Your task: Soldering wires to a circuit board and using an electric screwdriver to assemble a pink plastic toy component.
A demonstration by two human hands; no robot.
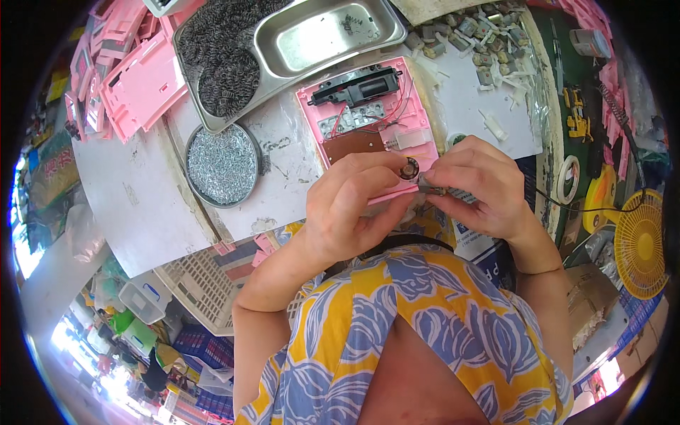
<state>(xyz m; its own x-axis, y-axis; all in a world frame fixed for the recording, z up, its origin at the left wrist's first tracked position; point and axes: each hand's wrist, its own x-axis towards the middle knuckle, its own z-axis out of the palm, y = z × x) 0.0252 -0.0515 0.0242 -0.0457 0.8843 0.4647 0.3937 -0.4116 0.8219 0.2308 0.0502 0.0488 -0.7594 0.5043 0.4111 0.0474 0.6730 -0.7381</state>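
Observation:
An opened pink plastic casing (419, 106) lies on the table in front of me. A black mechanism with a long bar (365, 86), a grey metal plate (350, 120), a brown circuit board (354, 147) and thin red wires sit inside it. My left hand (354, 202) is closed on the casing's near end, its fingertips beside a small round black part with a coppery centre (409, 168). At the casing's near right corner my right hand (482, 184) pinches a small metal-looking piece (432, 190), partly hidden by the fingers.
A steel tray (386, 42) of black springs (230, 57) stands at the back, with a round dish of small silvery parts (223, 166) nearer. Pink panels (142, 88) pile up left, small motors (489, 42) right. A cable (588, 207) and a yellow fan (641, 244) are far right.

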